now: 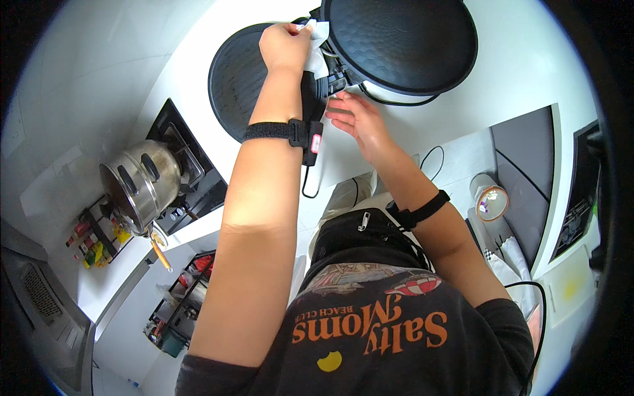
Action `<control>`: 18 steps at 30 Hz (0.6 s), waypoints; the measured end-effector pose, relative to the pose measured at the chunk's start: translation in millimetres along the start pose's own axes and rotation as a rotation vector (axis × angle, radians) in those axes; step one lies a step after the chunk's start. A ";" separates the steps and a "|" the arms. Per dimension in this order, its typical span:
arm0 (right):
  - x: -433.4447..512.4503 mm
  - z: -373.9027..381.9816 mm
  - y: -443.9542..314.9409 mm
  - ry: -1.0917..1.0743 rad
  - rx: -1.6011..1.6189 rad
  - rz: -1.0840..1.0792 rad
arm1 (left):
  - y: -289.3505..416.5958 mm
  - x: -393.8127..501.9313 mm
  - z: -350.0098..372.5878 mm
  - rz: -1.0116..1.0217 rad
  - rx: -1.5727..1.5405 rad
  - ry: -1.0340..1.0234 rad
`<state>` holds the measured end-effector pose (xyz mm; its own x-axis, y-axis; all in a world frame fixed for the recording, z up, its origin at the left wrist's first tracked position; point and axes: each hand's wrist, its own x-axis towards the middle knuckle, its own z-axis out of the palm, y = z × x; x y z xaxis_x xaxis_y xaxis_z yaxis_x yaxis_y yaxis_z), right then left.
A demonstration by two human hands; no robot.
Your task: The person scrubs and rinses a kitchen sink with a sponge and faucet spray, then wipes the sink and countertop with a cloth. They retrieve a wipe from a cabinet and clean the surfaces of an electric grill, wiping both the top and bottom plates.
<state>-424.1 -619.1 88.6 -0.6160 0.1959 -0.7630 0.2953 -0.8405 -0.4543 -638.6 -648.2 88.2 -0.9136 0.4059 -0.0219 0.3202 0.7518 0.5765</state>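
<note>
An electric baking pan lies unfolded on the white counter, with one round black plate (235, 81) at the left and the other, a dimpled black plate (401, 42), at the right. My left hand (286, 47) is closed on a crumpled white tissue or thin cloth (318, 54), over the right part of the left plate, beside the hinge (338, 79). Just below the hinge, my right hand (357, 116) has its fingers spread and holds nothing; whether its fingertips touch the pan's edge cannot be told. Both forearms wear black straps.
A black power cord (401, 103) curves beneath the right plate. At the left, a stacked steel pot (141, 183) stands by a gas hob (181, 153), with seasoning packets in a rack behind. Below the counter at the right are a waste bin (492, 203) and a grey panel (525, 168).
</note>
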 end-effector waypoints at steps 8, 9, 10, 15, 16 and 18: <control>-5.5 -14.7 3.6 -0.028 -0.034 -0.020 | -19.8 -9.4 -59.9 -0.100 -0.229 0.445; -5.6 -14.9 4.6 -0.010 -0.041 -0.015 | -17.7 -9.6 -58.7 0.032 -0.148 0.425; -5.9 -14.7 5.7 -0.027 -0.033 -0.012 | -13.5 -10.4 -53.5 0.131 -0.064 0.415; -7.1 -13.0 7.7 -0.048 -0.034 -0.002 | 9.3 -17.4 -15.1 0.289 0.138 0.044; -7.2 -13.0 7.1 -0.041 -0.028 -0.004 | 9.5 -14.4 -14.1 0.249 0.147 -0.021; -7.4 -13.3 5.0 -0.027 -0.018 -0.008 | 7.5 -9.1 -14.2 0.168 0.168 -0.151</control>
<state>-408.3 -618.1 85.8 -0.6381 0.1888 -0.7465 0.3030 -0.8297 -0.4689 -631.5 -653.6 104.3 -0.8005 0.5957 -0.0663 0.5126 0.7377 0.4394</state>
